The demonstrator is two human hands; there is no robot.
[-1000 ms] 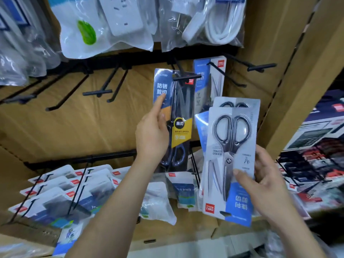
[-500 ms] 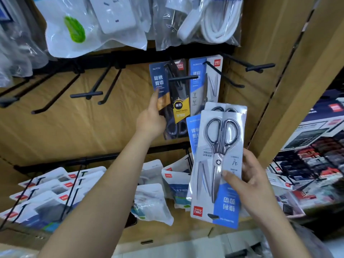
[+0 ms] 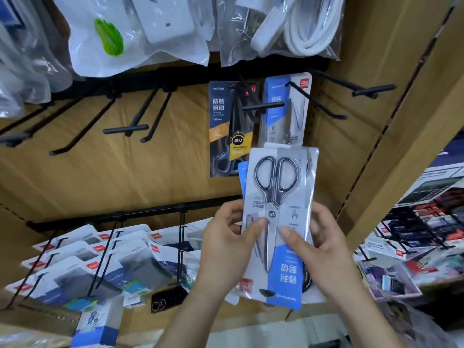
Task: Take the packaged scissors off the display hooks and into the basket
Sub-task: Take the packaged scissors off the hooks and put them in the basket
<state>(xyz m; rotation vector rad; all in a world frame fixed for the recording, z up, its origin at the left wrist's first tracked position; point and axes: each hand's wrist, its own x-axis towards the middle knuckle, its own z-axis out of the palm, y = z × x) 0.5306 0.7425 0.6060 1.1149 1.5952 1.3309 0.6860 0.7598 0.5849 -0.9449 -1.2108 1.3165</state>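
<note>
Left hand (image 3: 226, 249), right hand (image 3: 324, 254) both grip inverted scissors packs (image 3: 276, 209). Black pack (image 3: 226, 129), blue pack (image 3: 278, 114) hang on hooks (image 3: 263, 106) above.

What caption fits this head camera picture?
Left hand and right hand hold packaged scissors; black pack and blue pack hang above.

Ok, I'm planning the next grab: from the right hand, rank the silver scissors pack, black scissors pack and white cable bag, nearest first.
1. Silver scissors pack: gripped in the right hand.
2. Black scissors pack: on its hook, up-left.
3. White cable bag: top row, farthest.
</note>
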